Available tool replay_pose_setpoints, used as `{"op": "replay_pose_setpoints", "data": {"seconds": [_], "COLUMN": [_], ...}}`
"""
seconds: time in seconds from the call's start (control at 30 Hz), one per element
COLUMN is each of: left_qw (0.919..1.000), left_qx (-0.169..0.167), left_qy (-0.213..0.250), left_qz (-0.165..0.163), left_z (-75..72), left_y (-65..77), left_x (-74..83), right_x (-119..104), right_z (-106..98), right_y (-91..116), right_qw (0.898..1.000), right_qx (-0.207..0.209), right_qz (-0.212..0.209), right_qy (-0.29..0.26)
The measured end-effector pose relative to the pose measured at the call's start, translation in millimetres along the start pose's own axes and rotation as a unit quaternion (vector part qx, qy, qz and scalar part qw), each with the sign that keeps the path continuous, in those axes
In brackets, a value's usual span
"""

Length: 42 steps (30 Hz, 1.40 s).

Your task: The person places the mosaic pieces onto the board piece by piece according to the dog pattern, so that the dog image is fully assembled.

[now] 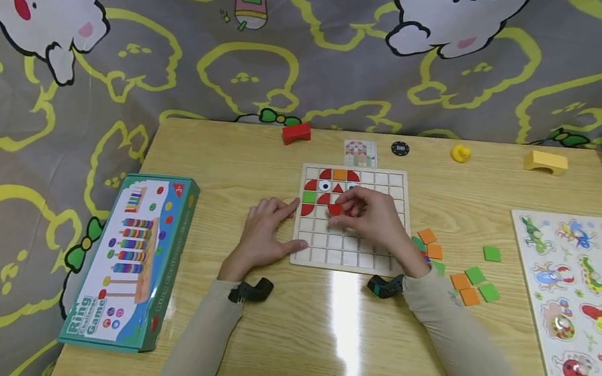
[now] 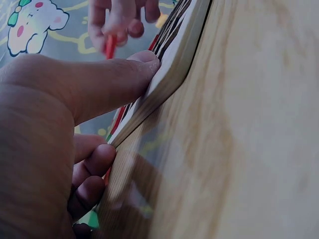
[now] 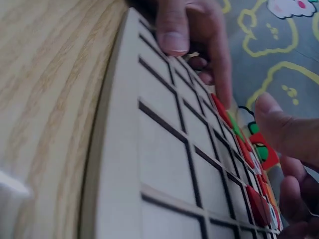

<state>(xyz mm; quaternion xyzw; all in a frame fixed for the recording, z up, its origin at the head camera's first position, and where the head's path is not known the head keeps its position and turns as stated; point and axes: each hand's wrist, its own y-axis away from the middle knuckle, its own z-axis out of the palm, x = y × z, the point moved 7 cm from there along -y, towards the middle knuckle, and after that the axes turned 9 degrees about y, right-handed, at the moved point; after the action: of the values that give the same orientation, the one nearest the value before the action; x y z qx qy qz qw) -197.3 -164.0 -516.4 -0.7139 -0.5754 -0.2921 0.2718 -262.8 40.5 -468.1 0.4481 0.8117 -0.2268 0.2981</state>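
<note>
A square wooden grid board (image 1: 319, 255) lies on the table, its upper left part filled with red, orange, green and eye-patterned tiles. At its lower left corner my left hand (image 1: 264, 235) rests, the thumb (image 2: 134, 67) on the rim and the other fingers relaxed along the left edge. Over the middle of the grid is my right hand (image 1: 374, 218), its thumb and fingers bent together. The left wrist view shows it pinching a small red tile (image 2: 110, 46), blurred and partly covered by the fingers. In the right wrist view, empty cells (image 3: 167, 154) fill the near side.
Loose orange tiles (image 1: 460, 281) and green tiles (image 1: 489, 292) lie right of the board, some beneath my right forearm. Behind it are a pattern card (image 1: 360, 153), a red block (image 1: 296, 133), a black chip (image 1: 400, 148) and a rubber duck (image 1: 461, 153). A game box (image 1: 127, 265) stands left, an insect puzzle (image 1: 588, 306) right.
</note>
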Motion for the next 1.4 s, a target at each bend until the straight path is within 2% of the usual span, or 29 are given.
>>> {"op": "replay_pose_setpoints", "data": {"seconds": [0.17,0.37,0.9,1.03,1.2,1.3,1.4], "left_qw": [1.0,1.0,0.9999,0.9999,0.9999,1.0,1.0], "left_qx": [0.002,-0.002,0.009,0.009,0.005,0.004,0.003], "left_qy": [-0.003,-0.007,0.001,0.003,0.003,0.003,-0.002], "left_qz": [0.004,0.005,0.011,0.01,0.008,0.007,0.001], "left_z": [-1.3,-1.3,-5.6,-5.0,-2.4,-0.5,0.2], "left_y": [-1.0,-2.9,-4.0,-2.9,-1.9,-1.7,-0.9], "left_x": [2.1,3.2,5.2,5.2,5.0,4.5,2.5], "right_x": [-13,-15,-9,-9,-5,7,29], "right_z": [13,23,21,21,4,-19,-44], "right_y": [-11,-18,-21,-19,-7,4,18], "right_qw": [0.997,0.991,0.991,0.992,0.996,0.996,0.995], "right_qx": [0.006,-0.023,-0.023,-0.025,-0.004,0.018,0.03], "right_qz": [-0.023,-0.001,0.008,0.016,-0.005,-0.018,-0.001], "right_qy": [0.072,0.129,0.133,0.121,0.091,0.091,0.098]}}
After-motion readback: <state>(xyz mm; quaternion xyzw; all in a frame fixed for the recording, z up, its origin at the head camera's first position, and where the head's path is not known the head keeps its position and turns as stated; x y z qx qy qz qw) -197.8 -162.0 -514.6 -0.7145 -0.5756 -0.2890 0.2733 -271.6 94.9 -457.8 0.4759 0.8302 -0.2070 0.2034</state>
